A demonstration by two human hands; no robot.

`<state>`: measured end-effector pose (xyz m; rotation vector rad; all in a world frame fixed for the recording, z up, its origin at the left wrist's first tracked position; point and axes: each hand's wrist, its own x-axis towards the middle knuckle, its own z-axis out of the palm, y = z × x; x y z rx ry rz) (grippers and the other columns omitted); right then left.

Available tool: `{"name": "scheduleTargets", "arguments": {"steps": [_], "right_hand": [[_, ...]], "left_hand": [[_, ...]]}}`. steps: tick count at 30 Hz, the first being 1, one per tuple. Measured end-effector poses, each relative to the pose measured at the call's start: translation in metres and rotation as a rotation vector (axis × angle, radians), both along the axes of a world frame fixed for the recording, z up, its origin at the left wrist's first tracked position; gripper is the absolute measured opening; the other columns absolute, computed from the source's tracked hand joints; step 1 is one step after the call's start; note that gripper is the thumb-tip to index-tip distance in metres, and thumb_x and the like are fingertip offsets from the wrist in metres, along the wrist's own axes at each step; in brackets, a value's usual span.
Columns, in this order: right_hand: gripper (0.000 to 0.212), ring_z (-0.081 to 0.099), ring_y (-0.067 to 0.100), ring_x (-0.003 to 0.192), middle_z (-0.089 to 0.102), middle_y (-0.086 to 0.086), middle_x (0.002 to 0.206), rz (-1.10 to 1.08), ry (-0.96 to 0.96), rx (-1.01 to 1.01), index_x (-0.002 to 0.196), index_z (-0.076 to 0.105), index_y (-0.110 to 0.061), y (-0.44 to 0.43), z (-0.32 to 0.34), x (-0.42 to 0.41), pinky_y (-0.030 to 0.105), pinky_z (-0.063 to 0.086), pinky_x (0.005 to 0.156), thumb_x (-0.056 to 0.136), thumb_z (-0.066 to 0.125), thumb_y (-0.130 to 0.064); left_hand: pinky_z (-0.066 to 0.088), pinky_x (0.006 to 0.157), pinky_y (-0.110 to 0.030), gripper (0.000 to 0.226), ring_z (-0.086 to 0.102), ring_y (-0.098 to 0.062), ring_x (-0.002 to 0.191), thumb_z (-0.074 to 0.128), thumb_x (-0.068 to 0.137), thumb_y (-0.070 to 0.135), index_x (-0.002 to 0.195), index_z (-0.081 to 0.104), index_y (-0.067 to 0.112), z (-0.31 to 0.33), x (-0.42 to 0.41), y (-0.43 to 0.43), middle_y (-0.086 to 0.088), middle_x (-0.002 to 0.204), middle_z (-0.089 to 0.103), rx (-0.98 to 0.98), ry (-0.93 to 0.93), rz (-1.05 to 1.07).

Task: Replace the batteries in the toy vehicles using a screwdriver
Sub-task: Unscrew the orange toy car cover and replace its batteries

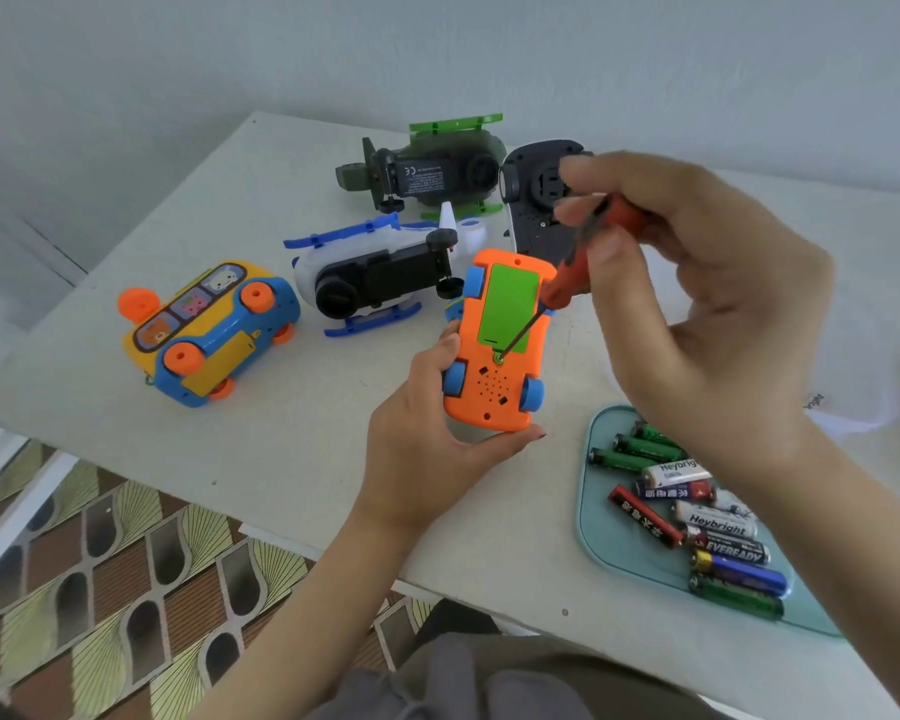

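looks like the unscrewing step: left hand grips orange toy car belly-up just left of battery tray, right hand pinches red screwdriver, tip in green cover screw; next calls for turning it out and lifting the cover.

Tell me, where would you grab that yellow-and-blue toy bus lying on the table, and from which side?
Probably the middle of the toy bus, from above. It lies tipped over with its blue underside towards the camera, so fingers could close across its body between the orange wheels, which stick out and might turn if gripped.
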<state>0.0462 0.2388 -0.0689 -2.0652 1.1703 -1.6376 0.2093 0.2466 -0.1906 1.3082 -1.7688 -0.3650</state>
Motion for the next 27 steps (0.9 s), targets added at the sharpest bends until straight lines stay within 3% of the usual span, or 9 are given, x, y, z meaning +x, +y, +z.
{"name": "scheduleTargets", "arguments": {"steps": [2, 6, 9, 13, 16, 20, 22, 25, 27], "right_hand": [[0.019, 0.061, 0.009, 0.092, 0.059, 0.007, 0.103, -0.013, 0.003, -0.083, 0.110, 0.063, -0.008, -0.002, 0.000, 0.000, 0.023, 0.051, 0.075, 0.092, 0.058, -0.010], [0.024, 0.051, -0.001, 0.078, 0.060, 0.005, 0.083, -0.098, -0.018, -0.134, 0.105, 0.064, -0.013, -0.002, 0.004, 0.001, 0.012, 0.041, 0.072, 0.085, 0.074, -0.021], [0.024, 0.065, 0.009, 0.088, 0.065, 0.002, 0.091, -0.013, -0.126, -0.042, 0.110, 0.058, -0.010, 0.000, 0.002, 0.001, 0.027, 0.052, 0.082, 0.088, 0.068, -0.011], [0.029, 0.069, 0.025, 0.091, 0.064, 0.003, 0.104, 0.086, -0.083, -0.020, 0.120, 0.056, -0.001, 0.005, -0.005, -0.001, 0.041, 0.054, 0.084, 0.092, 0.048, -0.002], [0.027, 0.060, 0.010, 0.108, 0.061, 0.011, 0.111, 0.026, -0.020, -0.098, 0.117, 0.059, -0.006, 0.006, -0.004, -0.002, 0.031, 0.050, 0.088, 0.091, 0.061, -0.015], [0.034, 0.051, -0.001, 0.079, 0.056, -0.002, 0.083, -0.078, 0.030, -0.193, 0.112, 0.061, -0.007, 0.005, -0.003, -0.002, 0.010, 0.039, 0.080, 0.083, 0.075, -0.013], [0.031, 0.055, -0.004, 0.082, 0.060, -0.006, 0.086, -0.055, 0.022, -0.146, 0.115, 0.061, -0.007, 0.006, -0.004, -0.001, 0.013, 0.044, 0.080, 0.086, 0.072, -0.011], [0.023, 0.066, 0.013, 0.085, 0.066, 0.000, 0.094, 0.036, 0.033, -0.077, 0.114, 0.063, -0.002, 0.008, -0.004, 0.001, 0.030, 0.053, 0.080, 0.091, 0.061, -0.005], [0.023, 0.064, 0.016, 0.082, 0.066, 0.005, 0.090, 0.043, 0.109, -0.099, 0.113, 0.062, 0.001, 0.007, -0.002, 0.002, 0.025, 0.050, 0.081, 0.091, 0.055, 0.000]], "left_hand": [[0.051, 0.081, -0.015, 0.079, 0.063, -0.011, 0.100, 0.065, 0.065, 0.069, 0.122, 0.037, 0.022, 0.001, 0.000, 0.000, -0.007, 0.120, 0.062, 0.007, -0.001, 0.005], [0.045, 0.082, -0.005, 0.079, 0.057, -0.006, 0.104, 0.067, 0.065, 0.067, 0.122, 0.038, 0.022, 0.001, 0.000, 0.000, -0.007, 0.119, 0.062, 0.002, -0.008, 0.006], [0.043, 0.083, -0.003, 0.078, 0.054, -0.003, 0.104, 0.067, 0.066, 0.066, 0.122, 0.038, 0.021, 0.001, 0.000, 0.000, -0.007, 0.118, 0.062, -0.004, -0.013, 0.001], [0.042, 0.082, -0.002, 0.078, 0.056, -0.009, 0.104, 0.069, 0.065, 0.064, 0.122, 0.038, 0.021, 0.001, -0.001, 0.001, -0.009, 0.116, 0.064, -0.012, -0.015, 0.013], [0.040, 0.082, 0.002, 0.078, 0.052, -0.001, 0.104, 0.069, 0.064, 0.063, 0.122, 0.038, 0.022, 0.003, -0.002, 0.003, -0.008, 0.115, 0.064, -0.013, 0.003, 0.030], [0.040, 0.079, 0.002, 0.078, 0.053, -0.001, 0.098, 0.070, 0.063, 0.064, 0.120, 0.038, 0.021, 0.003, -0.002, 0.002, -0.008, 0.110, 0.064, -0.024, -0.008, 0.042], [0.041, 0.077, 0.002, 0.078, 0.054, -0.002, 0.095, 0.070, 0.063, 0.064, 0.119, 0.038, 0.020, 0.002, -0.003, 0.002, -0.008, 0.107, 0.064, -0.031, -0.004, 0.060], [0.039, 0.076, 0.003, 0.076, 0.050, 0.001, 0.095, 0.068, 0.063, 0.063, 0.117, 0.039, 0.020, 0.003, -0.004, 0.002, -0.007, 0.106, 0.063, -0.044, 0.005, 0.064], [0.038, 0.075, 0.004, 0.075, 0.048, 0.001, 0.094, 0.068, 0.063, 0.062, 0.117, 0.039, 0.019, 0.003, -0.004, 0.002, -0.006, 0.104, 0.062, -0.050, 0.015, 0.069]]}}
